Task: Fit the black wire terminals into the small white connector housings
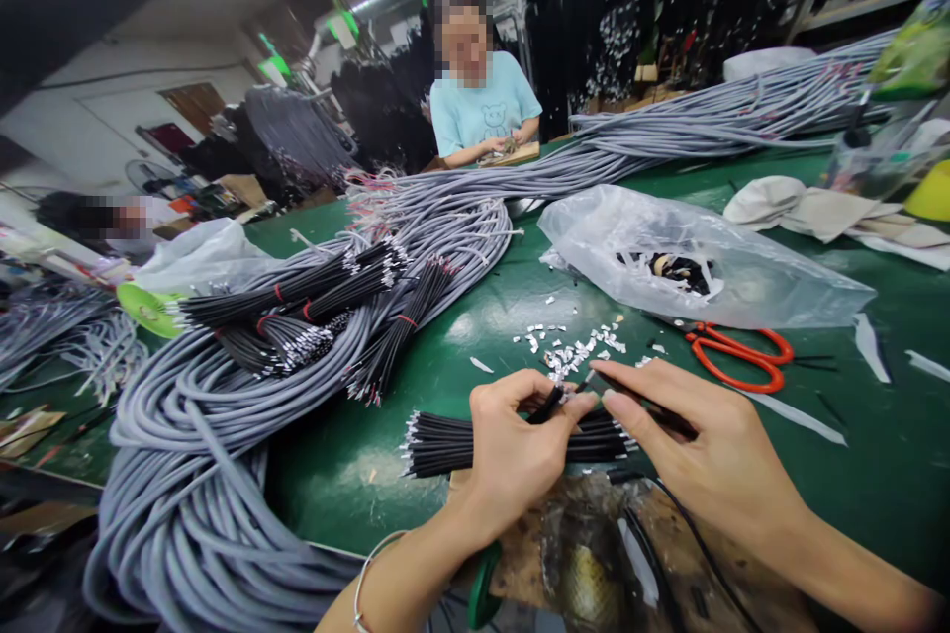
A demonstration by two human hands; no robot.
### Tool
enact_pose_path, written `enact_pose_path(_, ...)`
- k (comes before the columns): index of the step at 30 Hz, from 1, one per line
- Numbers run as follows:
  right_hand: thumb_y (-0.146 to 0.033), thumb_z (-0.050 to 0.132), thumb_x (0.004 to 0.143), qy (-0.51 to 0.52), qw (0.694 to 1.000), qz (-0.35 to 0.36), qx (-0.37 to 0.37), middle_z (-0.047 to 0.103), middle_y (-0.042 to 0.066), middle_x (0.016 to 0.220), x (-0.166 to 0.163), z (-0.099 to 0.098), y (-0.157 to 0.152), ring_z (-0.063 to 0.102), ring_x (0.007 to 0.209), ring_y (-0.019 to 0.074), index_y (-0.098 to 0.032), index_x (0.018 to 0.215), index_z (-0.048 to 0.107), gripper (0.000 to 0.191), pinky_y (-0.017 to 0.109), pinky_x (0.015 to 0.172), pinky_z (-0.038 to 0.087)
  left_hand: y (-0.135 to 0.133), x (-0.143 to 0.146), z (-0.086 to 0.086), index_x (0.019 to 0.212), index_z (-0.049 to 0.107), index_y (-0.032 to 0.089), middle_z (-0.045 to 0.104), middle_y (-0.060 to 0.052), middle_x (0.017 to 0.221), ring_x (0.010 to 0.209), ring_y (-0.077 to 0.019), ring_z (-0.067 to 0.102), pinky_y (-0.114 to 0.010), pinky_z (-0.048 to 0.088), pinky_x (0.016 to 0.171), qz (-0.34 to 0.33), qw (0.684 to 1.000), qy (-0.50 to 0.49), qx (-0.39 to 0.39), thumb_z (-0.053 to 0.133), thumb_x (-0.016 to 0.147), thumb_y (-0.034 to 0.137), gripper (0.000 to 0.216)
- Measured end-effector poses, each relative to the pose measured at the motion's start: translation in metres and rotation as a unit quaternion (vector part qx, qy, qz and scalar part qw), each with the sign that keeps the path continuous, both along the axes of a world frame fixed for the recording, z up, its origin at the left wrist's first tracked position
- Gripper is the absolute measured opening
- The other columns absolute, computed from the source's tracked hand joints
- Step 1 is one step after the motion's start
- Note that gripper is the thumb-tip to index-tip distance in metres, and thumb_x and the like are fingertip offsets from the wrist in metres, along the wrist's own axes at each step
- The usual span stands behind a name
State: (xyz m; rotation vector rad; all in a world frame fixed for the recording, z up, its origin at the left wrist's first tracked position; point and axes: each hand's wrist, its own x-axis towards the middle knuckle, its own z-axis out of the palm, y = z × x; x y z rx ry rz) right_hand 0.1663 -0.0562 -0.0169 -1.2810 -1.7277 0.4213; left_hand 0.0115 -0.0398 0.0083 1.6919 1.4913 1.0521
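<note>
My left hand is closed around a short black cable, its end showing by the fingertips. My right hand pinches a slim dark tool, possibly tweezers, whose tip meets the cable end; the contact is partly hidden by my fingers. Under and behind both hands lies a bundle of black cables with stripped silvery ends. Small silver foil scraps are scattered just beyond my fingertips. Below my wrists is a stained wooden board with a dark wrapped lump on it.
Orange-handled scissors lie right, near a clear plastic bag. Long grey cables cover the left of the green table, with tied black cable bundles on top. Opposite sits a person in a light blue shirt.
</note>
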Motion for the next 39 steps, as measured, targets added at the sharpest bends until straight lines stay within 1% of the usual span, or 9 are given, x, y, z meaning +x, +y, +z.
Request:
enact_pose_path(5, -0.027, 0.053, 0.088, 0.023, 0.999, 0.022, -0.004, 0.069, 0.0, 0.085, 0.001, 0.0, -0.001, 0.063, 0.073, 0.0124, -0.024, 0.103, 0.067, 0.021, 0.024, 0.066, 0.049, -0.002, -0.001, 0.001, 0.054, 0.058, 0.013, 0.061, -0.001, 0.052, 0.05, -0.0111, 0.052, -0.022, 0.041, 0.051, 0.006, 1.0, -0.002, 0.029, 0.069, 0.071, 0.029, 0.026)
enact_pose_path(11, -0.029, 0.053, 0.087, 0.024, 0.999, 0.025, -0.023, 0.07, 0.001, 0.087, 0.001, 0.002, 0.0, 0.064, 0.073, 0.0141, -0.024, 0.097, 0.07, 0.02, 0.024, 0.062, 0.05, -0.001, -0.001, 0.0, 0.054, 0.061, 0.014, 0.063, -0.001, 0.053, 0.05, -0.0104, 0.053, -0.021, 0.041, 0.05, 0.017, 0.997, 0.015, 0.071, 0.07, 0.071, 0.027, 0.023)
enact_pose_path(14, -0.03, 0.053, 0.087, 0.03, 0.999, 0.023, -0.032, 0.071, 0.002, 0.085, 0.002, 0.004, 0.001, 0.065, 0.072, 0.0156, -0.023, 0.096, 0.071, 0.021, 0.026, 0.064, 0.051, -0.001, -0.002, 0.002, 0.058, 0.064, 0.014, 0.065, -0.001, 0.054, 0.049, -0.0112, 0.057, -0.02, 0.044, 0.05, -0.013, 0.999, 0.006, 0.043, 0.069, 0.073, 0.027, 0.02)
enact_pose_path(18, -0.029, 0.054, 0.086, 0.049, 0.998, 0.028, -0.031, 0.072, 0.002, 0.085, 0.004, 0.006, 0.002, 0.066, 0.076, 0.0166, -0.024, 0.094, 0.072, 0.021, 0.028, 0.071, 0.052, -0.001, -0.001, 0.009, 0.066, 0.066, 0.014, 0.066, -0.002, 0.053, 0.047, -0.0123, 0.061, -0.02, 0.048, 0.049, -0.066, 0.996, -0.042, -0.044, 0.063, 0.078, 0.026, 0.018)
enact_pose_path(20, -0.031, 0.056, 0.084, 0.066, 0.997, 0.019, -0.036, 0.072, 0.002, 0.085, 0.005, 0.006, 0.002, 0.066, 0.075, 0.0169, -0.023, 0.092, 0.072, 0.02, 0.028, 0.07, 0.052, -0.001, -0.001, 0.011, 0.066, 0.066, 0.013, 0.066, -0.002, 0.053, 0.047, -0.0124, 0.06, -0.02, 0.048, 0.05, -0.071, 0.995, -0.044, -0.051, 0.062, 0.078, 0.025, 0.018)
enact_pose_path(25, -0.039, 0.066, 0.074, 0.144, 0.985, 0.007, -0.099, 0.067, 0.002, 0.064, 0.002, 0.007, 0.003, 0.057, 0.051, 0.0141, -0.018, 0.085, 0.073, 0.025, 0.024, 0.044, 0.045, -0.002, -0.001, 0.004, 0.062, 0.068, 0.014, 0.068, -0.003, 0.058, 0.051, -0.0116, 0.058, -0.021, 0.044, 0.051, -0.073, 0.995, 0.037, 0.065, 0.07, 0.071, 0.024, 0.014)
enact_pose_path(30, -0.023, 0.061, 0.075, 0.161, 0.984, 0.022, -0.076, 0.067, 0.0, 0.061, -0.002, 0.011, 0.0, 0.053, 0.047, 0.0107, -0.018, 0.076, 0.074, 0.013, 0.021, 0.042, 0.043, -0.004, -0.002, 0.0, 0.062, 0.069, 0.014, 0.067, -0.001, 0.058, 0.05, -0.0093, 0.056, -0.019, 0.043, 0.051, -0.072, 0.991, 0.061, 0.094, 0.072, 0.069, 0.021, 0.011)
enact_pose_path(35, -0.021, 0.059, 0.073, 0.152, 0.985, 0.02, -0.08, 0.067, 0.001, 0.06, -0.001, 0.012, 0.0, 0.054, 0.047, 0.0115, -0.016, 0.078, 0.073, 0.016, 0.022, 0.042, 0.043, -0.003, 0.0, 0.003, 0.072, 0.072, 0.016, 0.07, -0.001, 0.064, 0.051, -0.0106, 0.058, -0.02, 0.045, 0.053, -0.071, 0.994, 0.047, 0.066, 0.072, 0.069, 0.021, 0.006)
enact_pose_path(39, -0.021, 0.054, 0.077, 0.149, 0.98, 0.031, -0.13, 0.069, 0.002, 0.067, 0.001, 0.007, 0.001, 0.059, 0.053, 0.0131, -0.016, 0.077, 0.071, 0.018, 0.022, 0.046, 0.046, -0.002, 0.0, 0.001, 0.074, 0.069, 0.015, 0.068, -0.002, 0.061, 0.052, -0.0126, 0.061, -0.02, 0.047, 0.053, -0.089, 0.996, -0.013, -0.007, 0.067, 0.073, 0.018, 0.004)
